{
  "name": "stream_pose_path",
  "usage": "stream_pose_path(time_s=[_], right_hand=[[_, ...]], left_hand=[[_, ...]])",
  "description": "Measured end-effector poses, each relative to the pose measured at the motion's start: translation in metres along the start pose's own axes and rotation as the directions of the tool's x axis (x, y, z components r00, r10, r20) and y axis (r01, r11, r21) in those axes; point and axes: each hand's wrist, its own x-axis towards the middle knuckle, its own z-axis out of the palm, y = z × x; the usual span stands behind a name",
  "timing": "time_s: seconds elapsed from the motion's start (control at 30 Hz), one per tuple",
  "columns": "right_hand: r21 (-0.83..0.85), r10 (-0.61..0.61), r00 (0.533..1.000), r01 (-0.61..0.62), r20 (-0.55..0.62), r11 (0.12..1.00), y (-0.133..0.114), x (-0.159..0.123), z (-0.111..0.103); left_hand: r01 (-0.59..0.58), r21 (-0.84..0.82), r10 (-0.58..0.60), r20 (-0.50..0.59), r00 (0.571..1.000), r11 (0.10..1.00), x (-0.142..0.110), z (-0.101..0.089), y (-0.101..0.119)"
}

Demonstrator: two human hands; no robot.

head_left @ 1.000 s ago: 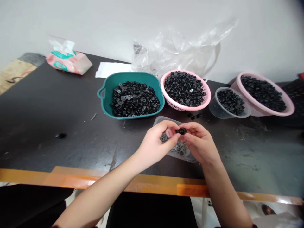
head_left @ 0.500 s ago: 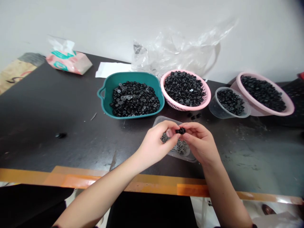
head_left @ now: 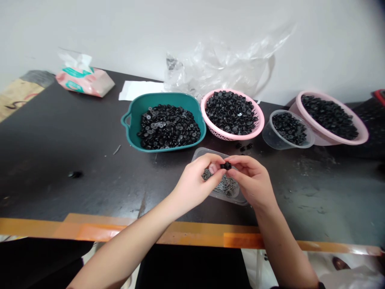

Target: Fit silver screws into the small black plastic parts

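A small black plastic part (head_left: 226,165) is pinched between the fingertips of my left hand (head_left: 202,176) and my right hand (head_left: 252,178). Its exact kind is too small to make out. Both hands hover over a clear shallow tray (head_left: 198,151) of small silvery metal pieces (head_left: 226,185), partly covering it. Behind the hands stand a teal basin (head_left: 132,134) of black discs (head_left: 170,126) and a pink basket (head_left: 261,127) of black cap-like parts (head_left: 231,112).
To the right are a clear tub (head_left: 270,138) and another pink basket (head_left: 362,134), both full of black parts. Loose black pieces (head_left: 246,147) lie behind my right hand, another piece (head_left: 75,174) far left. A tissue pack (head_left: 87,82) and a plastic bag (head_left: 216,66) sit along the back.
The view has shifted slightly, so most things sit a little further left. Both hands keep their pinch on the black part, with hardly any movement.
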Motion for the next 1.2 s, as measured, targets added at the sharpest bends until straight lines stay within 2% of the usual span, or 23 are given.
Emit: stream_pose_path(time_s=[0.37,0.63,0.77,0.9,1.0,1.1,1.2], right_hand=[[-0.010,-0.016,1.000,0.016,0.000,1.000,0.001,0.002,0.001],[0.080,0.029,0.999,-0.027,-0.023,0.996,0.000,0.011,0.008],[0.109,0.055,0.998,-0.051,-0.030,0.993,0.001,0.012,0.009],[0.211,0.102,0.995,-0.100,0.003,0.972,0.003,0.012,0.008],[0.291,0.136,0.989,-0.146,0.055,0.946,0.003,0.012,0.009],[0.349,0.171,0.980,-0.195,0.099,0.917,0.003,0.013,0.011],[0.394,0.189,0.975,-0.221,0.118,0.892,0.003,0.013,0.012]], left_hand=[[0.020,0.015,-0.020,0.002,1.000,1.000,0.000,0.000,-0.003],[0.048,0.003,-0.048,-0.008,0.999,0.999,0.002,-0.003,-0.011],[0.010,0.071,-0.009,-0.011,1.000,0.997,0.004,-0.003,-0.018],[-0.087,0.196,0.091,-0.012,0.996,0.977,0.005,-0.003,-0.018],[-0.242,0.358,0.249,0.029,0.968,0.902,0.006,-0.005,-0.015],[-0.420,0.518,0.426,0.114,0.897,0.745,0.007,-0.007,-0.013],[-0.520,0.607,0.538,0.175,0.825,0.601,0.007,-0.007,-0.014]])
